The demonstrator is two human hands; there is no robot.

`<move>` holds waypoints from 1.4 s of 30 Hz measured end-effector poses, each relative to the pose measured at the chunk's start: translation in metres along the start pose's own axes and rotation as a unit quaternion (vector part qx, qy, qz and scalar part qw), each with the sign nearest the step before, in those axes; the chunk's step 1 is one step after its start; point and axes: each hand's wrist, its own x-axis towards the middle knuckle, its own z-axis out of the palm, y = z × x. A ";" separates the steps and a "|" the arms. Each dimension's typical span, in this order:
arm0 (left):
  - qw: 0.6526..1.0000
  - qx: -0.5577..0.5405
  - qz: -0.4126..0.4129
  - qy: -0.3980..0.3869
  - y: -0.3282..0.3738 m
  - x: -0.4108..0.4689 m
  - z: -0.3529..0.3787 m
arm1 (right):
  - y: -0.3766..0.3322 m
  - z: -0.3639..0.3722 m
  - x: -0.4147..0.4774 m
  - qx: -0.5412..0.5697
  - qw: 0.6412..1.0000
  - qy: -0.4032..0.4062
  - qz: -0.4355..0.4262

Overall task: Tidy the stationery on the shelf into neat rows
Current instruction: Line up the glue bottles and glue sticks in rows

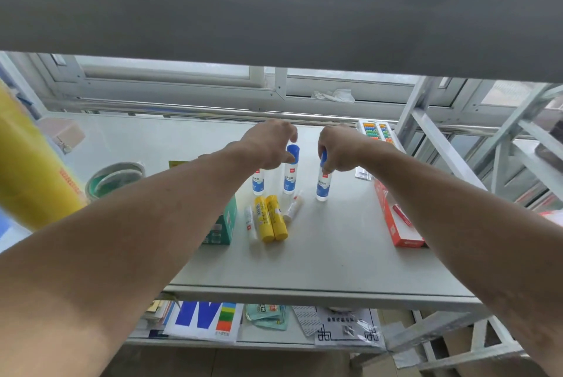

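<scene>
Three clear liquid glue bottles with blue caps stand upright mid-shelf. My left hand (269, 145) covers the top of the left bottle (257, 183) and touches the cap of the middle bottle (291, 174). My right hand (339, 149) grips the cap of the right bottle (323, 186). In front of them lie two yellow glue sticks (271, 219) side by side, a white stick (249, 221) on their left and another white stick (294, 209) on their right.
A green box (224, 224) lies left of the sticks, a tape roll (114, 178) and a yellow roll (27, 169) further left. An orange-red box (396, 221) lies at right, an abacus (376, 130) behind. The upper shelf (274, 11) overhangs; papers fill the lower shelf (274, 343).
</scene>
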 end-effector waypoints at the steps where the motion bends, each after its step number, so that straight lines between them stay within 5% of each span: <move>1: 1.000 0.003 0.006 0.001 0.003 0.002 0.003 | -0.001 0.000 0.000 -0.004 1.000 0.020 -0.009; 42: 1.000 -0.013 0.002 -0.001 0.001 0.007 0.005 | 0.013 -0.002 0.004 0.011 1.000 0.001 0.008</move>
